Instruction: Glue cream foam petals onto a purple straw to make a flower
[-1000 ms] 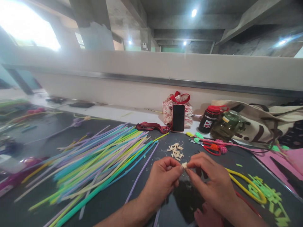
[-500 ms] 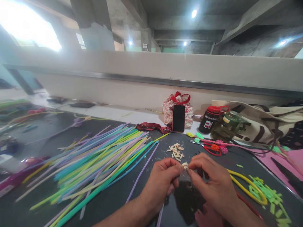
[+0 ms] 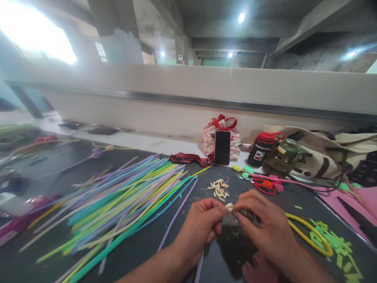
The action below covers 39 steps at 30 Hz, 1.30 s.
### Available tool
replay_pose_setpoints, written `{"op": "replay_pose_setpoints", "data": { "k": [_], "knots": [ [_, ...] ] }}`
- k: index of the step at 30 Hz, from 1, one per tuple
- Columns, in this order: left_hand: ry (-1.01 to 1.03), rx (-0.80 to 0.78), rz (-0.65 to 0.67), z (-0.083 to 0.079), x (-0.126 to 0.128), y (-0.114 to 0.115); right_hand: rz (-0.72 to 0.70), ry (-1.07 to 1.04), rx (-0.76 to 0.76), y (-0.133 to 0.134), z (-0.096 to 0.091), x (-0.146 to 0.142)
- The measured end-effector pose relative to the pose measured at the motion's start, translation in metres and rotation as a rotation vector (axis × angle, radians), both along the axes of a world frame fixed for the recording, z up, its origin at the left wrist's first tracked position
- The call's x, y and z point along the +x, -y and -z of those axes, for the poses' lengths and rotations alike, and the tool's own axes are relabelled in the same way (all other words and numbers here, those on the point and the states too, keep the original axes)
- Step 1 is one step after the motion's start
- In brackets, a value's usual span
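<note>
Change since earlier: we find almost none. Both hands stay at the same spot above the dark table (image 3: 141, 251), and the pinch has barely shifted. The loose things lie as before.
Left hand: our left hand (image 3: 203, 228) is curled, with thumb and forefinger closed on the left side of the small cream piece (image 3: 229, 206). The other fingers are folded under.
Right hand: our right hand (image 3: 262, 224) meets it from the right, fingertips nipped on the same piece and knuckles raised.
Where the piece is: between the two sets of fingertips, held off the table, just this side of the pile of cream bits (image 3: 218, 188).
Its direction: only a small lump shows between the fingers. We cannot tell its long axis or which way it points.
Under the left wrist: a lilac strip (image 3: 176, 215) runs away and to the right.
Left of the hands: a fanned bundle of coloured strips (image 3: 118, 192), their far ends pointing up and right.
Right of the hands: a yellow loop (image 3: 309, 232) and green cuttings (image 3: 332, 239).
Beyond: red-handled scissors (image 3: 262, 184), and a phone (image 3: 222, 147) leaning upright on a floral pouch (image 3: 207, 137).
</note>
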<state>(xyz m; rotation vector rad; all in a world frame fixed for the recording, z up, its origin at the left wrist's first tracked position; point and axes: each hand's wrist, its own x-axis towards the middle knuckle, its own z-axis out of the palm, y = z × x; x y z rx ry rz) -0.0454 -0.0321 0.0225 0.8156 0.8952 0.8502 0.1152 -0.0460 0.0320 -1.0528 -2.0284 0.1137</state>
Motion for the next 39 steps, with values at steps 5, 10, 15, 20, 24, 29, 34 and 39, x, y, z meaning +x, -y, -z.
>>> {"op": "replay_pose_setpoints", "data": {
  "k": [5, 10, 15, 20, 24, 29, 34, 39],
  "knots": [
    [0.049, -0.055, 0.052, -0.001, -0.002, -0.002, -0.035, 0.089, 0.107, -0.002, 0.000, 0.005],
    [0.120, -0.096, 0.126, -0.001, -0.003, -0.005, -0.056, 0.127, 0.144, -0.003, -0.006, 0.005],
    [0.123, -0.138, 0.221, 0.006, -0.007, -0.010, -0.089, 0.216, 0.248, -0.007, 0.000, 0.010],
    [0.126, -0.160, 0.273, 0.009, -0.010, -0.013, -0.068, 0.239, 0.269, -0.011, 0.007, 0.013],
    [0.130, -0.173, 0.292, 0.007, -0.010, -0.014, -0.073, 0.215, 0.202, -0.011, 0.007, 0.012],
    [0.133, -0.194, 0.291, 0.007, -0.011, -0.015, -0.081, 0.186, 0.153, -0.010, 0.008, 0.011],
    [0.179, -0.206, 0.321, 0.009, -0.011, -0.016, -0.126, 0.141, 0.126, -0.011, 0.009, 0.009],
    [0.178, -0.200, 0.326, 0.009, -0.010, -0.016, -0.118, 0.144, 0.148, -0.012, 0.011, 0.009]
  ]
}}
